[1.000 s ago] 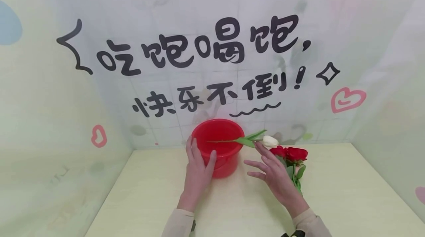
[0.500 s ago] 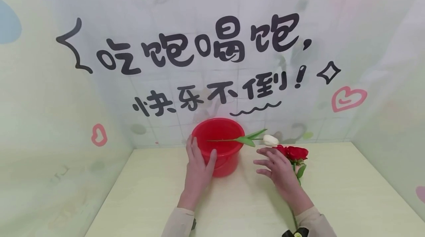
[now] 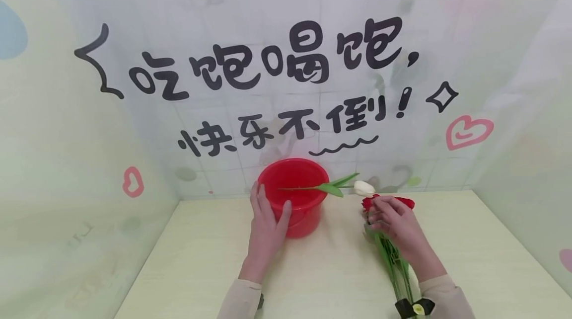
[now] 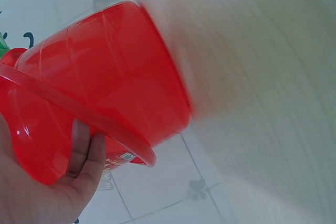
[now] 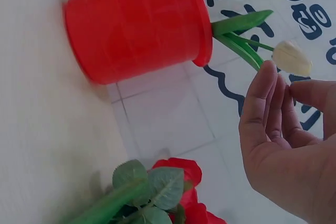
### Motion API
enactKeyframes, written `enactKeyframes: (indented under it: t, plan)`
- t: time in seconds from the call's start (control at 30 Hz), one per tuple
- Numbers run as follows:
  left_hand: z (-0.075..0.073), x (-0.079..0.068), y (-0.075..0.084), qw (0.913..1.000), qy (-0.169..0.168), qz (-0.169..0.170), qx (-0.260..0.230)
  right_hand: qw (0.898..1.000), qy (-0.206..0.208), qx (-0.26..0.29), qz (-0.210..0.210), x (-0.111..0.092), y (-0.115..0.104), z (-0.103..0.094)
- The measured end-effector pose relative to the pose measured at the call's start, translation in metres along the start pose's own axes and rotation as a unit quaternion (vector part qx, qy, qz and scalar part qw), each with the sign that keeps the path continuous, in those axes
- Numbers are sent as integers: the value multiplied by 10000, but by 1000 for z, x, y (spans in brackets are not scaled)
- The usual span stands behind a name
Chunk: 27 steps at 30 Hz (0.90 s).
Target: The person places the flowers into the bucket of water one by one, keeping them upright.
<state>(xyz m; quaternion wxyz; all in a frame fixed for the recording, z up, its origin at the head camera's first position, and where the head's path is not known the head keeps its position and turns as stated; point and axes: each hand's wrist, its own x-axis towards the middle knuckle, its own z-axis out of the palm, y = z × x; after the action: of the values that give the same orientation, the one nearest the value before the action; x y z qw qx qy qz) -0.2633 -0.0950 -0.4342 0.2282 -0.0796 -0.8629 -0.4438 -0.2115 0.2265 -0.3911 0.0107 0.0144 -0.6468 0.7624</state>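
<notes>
A red bucket (image 3: 304,222) stands upright on the table by the back wall. My left hand (image 3: 266,239) holds its left side, fingers at the side and thumb at the front; in the left wrist view, fingertips meet the outer wall near the handle (image 4: 79,106). A white tulip (image 3: 364,189) leans over the bucket's right rim, its stem inside and its bloom outside. My right hand (image 3: 399,224) is above a bunch of red roses (image 3: 368,203), partly hiding them. Its fingers are loosely bent with nothing between them; in the right wrist view they appear just beside the tulip bloom.
The roses' green stems (image 3: 397,272) stretch toward the table's front, beneath the right forearm. A pale wood-look table (image 3: 196,259) is enclosed by printed wall sheets (image 3: 250,6) at the back and sides. A dark strap with a yellow centre (image 3: 415,308) shows at the right wrist.
My right hand has drawn away from the tulip, moving right to over the roses, its fingers more bent now. The left hand, bucket and tulip have stayed in place.
</notes>
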Motion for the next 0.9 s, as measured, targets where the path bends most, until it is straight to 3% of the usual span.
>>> enactKeyframes:
  t: [0.37,0.9]
  plan:
    - [-1,-2,1,10000,5,-60,79,9996,35,-289,-23,-1,-10,-40]
    - [0,-1,0,9999,12,-26,125,9983,153,-527,217,-1,-10,-71]
